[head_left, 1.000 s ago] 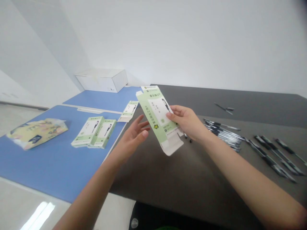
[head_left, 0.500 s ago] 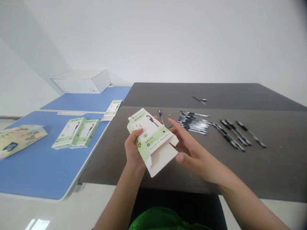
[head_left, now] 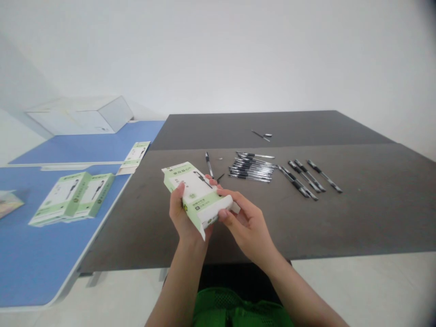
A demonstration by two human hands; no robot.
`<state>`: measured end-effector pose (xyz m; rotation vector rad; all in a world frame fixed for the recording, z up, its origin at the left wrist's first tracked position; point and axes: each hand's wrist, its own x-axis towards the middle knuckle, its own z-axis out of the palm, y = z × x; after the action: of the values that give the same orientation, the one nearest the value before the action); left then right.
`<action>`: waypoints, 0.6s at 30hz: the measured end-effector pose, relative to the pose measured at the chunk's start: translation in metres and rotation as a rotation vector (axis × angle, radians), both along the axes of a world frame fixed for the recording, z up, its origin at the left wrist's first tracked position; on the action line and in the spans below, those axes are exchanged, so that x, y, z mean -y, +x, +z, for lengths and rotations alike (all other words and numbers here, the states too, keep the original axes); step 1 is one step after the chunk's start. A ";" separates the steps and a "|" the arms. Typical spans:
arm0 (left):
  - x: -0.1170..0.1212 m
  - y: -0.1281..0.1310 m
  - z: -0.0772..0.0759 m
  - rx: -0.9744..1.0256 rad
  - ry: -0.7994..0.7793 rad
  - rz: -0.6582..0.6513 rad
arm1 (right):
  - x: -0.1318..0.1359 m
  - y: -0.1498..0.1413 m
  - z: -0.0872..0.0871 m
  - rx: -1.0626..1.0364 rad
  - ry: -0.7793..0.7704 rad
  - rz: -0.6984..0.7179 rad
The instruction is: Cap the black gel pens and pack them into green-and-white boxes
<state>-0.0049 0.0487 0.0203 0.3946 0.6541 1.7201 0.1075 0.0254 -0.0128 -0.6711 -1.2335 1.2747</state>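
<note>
A white and green cardboard pen box [head_left: 195,184] with a pen printed on its face is held tilted above the dark table. My left hand [head_left: 185,218] is wrapped round its left side and underside, thumb on the top face. At the near end, my right hand [head_left: 250,225] is closed on the folded end flap, thumb at the edge and fingers over the right corner. A side flap sticks out at the near left corner. Just beyond the box lie a single pen [head_left: 209,164] and a pile of black-gripped pens [head_left: 254,168].
More pens [head_left: 301,179] lie to the right on the dark table [head_left: 368,204]. A refill and cap [head_left: 261,136] lie at the back. On the blue table [head_left: 20,268] are two pen boxes [head_left: 61,195], a flatter carton [head_left: 134,155], a yellow packet [head_left: 8,202] and a large white box [head_left: 81,116].
My right hand has closed on the box's near end, and the flap that hung open there is now folded in. The view has swung right, so everything sits further left.
</note>
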 end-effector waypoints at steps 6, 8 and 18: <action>-0.006 0.003 -0.013 -0.111 -0.024 -0.030 | -0.008 0.004 0.000 -0.186 -0.189 0.116; -0.006 0.004 -0.011 -0.092 -0.054 -0.069 | -0.010 0.008 0.001 -0.202 -0.212 0.100; -0.016 -0.007 -0.022 -0.197 -0.181 -0.221 | -0.009 0.024 -0.005 0.052 -0.134 0.210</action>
<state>-0.0117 0.0648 -0.0018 0.4939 0.8684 1.4110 0.1317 0.0342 -0.0179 -0.6875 -1.2947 1.5324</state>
